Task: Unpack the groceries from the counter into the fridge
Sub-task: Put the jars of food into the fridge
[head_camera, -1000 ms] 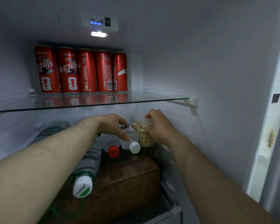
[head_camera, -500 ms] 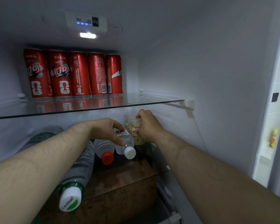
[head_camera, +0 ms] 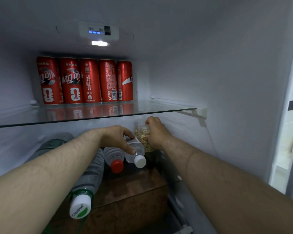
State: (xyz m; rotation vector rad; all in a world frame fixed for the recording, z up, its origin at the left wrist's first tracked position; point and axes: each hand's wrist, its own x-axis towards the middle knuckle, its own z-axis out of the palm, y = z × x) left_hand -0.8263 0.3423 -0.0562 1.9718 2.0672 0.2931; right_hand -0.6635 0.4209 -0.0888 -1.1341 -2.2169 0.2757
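**Jar Placement on the Lower Fridge Shelf**

The fridge (head_camera: 227,78) was viewed through its open front and was lit from the ceiling. The upper glass shelf (head_camera: 167,109) was occupied by a row of five red cans (head_camera: 90,81), stood upright at the back.

On the lower shelf (head_camera: 139,181), three bottles were laid on their sides with caps outward, presumably because of limited headroom:

- a large bottle (head_camera: 90,179)
- a red-capped bottle (head_camera: 114,157)
- a white-capped bottle (head_camera: 137,153)

The white-capped bottle was grasped by the left hand (head_camera: 115,137), with the fingers (head_camera: 128,135) curled over it. This was judged to stop it rolling and to free space.

Just beside it, the jar (head_camera: 143,137) was gripped upright near its lid by the right hand (head_camera: 156,132). The jar was clear and filled with pale, oat-like flakes. Whether it was seated on the shelf could not be determined.
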